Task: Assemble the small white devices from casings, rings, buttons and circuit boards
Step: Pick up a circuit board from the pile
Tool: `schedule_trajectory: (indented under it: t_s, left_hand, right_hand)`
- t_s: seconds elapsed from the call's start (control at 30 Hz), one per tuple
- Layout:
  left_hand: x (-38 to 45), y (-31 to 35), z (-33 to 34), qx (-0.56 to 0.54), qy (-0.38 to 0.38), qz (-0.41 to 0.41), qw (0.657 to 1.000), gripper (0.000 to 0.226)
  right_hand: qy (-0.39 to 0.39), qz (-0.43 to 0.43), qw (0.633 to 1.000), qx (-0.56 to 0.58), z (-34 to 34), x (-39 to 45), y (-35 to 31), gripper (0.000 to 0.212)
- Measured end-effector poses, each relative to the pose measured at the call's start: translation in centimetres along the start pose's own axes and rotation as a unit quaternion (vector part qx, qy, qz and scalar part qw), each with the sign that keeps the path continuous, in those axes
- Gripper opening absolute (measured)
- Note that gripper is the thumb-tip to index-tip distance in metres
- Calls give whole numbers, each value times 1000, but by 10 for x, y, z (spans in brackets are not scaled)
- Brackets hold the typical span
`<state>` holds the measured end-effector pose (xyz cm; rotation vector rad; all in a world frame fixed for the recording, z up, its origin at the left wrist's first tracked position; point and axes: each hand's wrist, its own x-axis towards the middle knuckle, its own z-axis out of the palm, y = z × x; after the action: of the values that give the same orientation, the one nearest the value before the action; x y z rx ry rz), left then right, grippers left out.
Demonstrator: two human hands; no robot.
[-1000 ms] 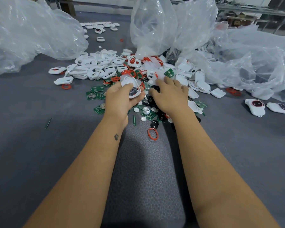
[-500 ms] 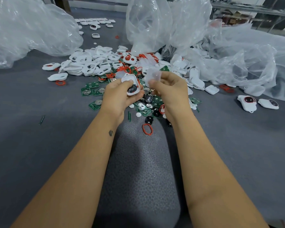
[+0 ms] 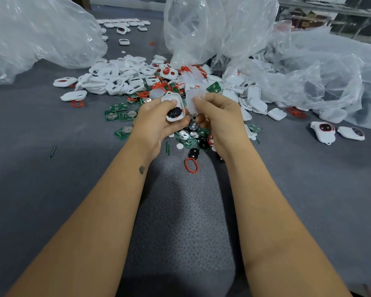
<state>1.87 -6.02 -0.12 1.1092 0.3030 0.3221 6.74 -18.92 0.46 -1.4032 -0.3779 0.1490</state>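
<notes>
**Obs: translucent piece about to meet a part-filled casing**

Risk first. The right hand (image 3: 219,118) pinches a thin, translucent white piece (image 3: 192,101), probably a soft button membrane, though I cannot tell for certain. Judged from here, it could go in skewed or flip if it meets the casing off-square. It looks floppy, and the pinch holds only one edge. A slip would drop it into the loose parts directly below, where it would be hard to pick out among the white discs.

Fingers. Right thumb and forefinger are closed on the piece's near edge; the other fingers curl loosely beneath. The left hand (image 3: 156,123) grips a white casing (image 3: 173,107) at centre frame, thumb pressed on its upper face, fingers wrapped under. The casing already carries a black insert with a trace of red at its rim. Piece and casing sit just beside each other, not seated.

Outward. Under the hands lie green circuit boards (image 3: 118,111), black buttons and a red ring (image 3: 191,165) on the grey table (image 3: 51,189). A heap of white casing frames (image 3: 116,80) fills upper centre-left. Two finished-looking devices (image 3: 325,131) lie at centre right. Clear plastic bags (image 3: 41,33) crowd the top of frame.
</notes>
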Motion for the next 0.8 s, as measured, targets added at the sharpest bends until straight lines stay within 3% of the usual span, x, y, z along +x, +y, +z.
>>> schedule_trajectory:
  t_s: [0.07, 0.13, 0.47, 0.67, 0.8]
  left_hand:
    - [0, 0, 0, -9, 1, -1, 1000, 13]
    - [2, -1, -1, -13, 7, 1, 1000, 12]
    - [4, 0, -1, -43, 20, -14, 999, 12]
    - [2, -2, -3, 12, -36, 5, 999, 8]
    - [3, -5, -3, 58, -30, 20, 998, 16]
  right_hand:
    - [5, -2, 1000, -11, -1, 0, 0, 8]
    - [6, 8, 1000, -30, -2, 0, 0, 5]
    - [-3, 25, 999, -23, -3, 3, -2, 37]
    - [-16, 12, 997, -75, -4, 2, 1, 48]
    - [15, 1, 998, -61, -2, 3, 2, 48]
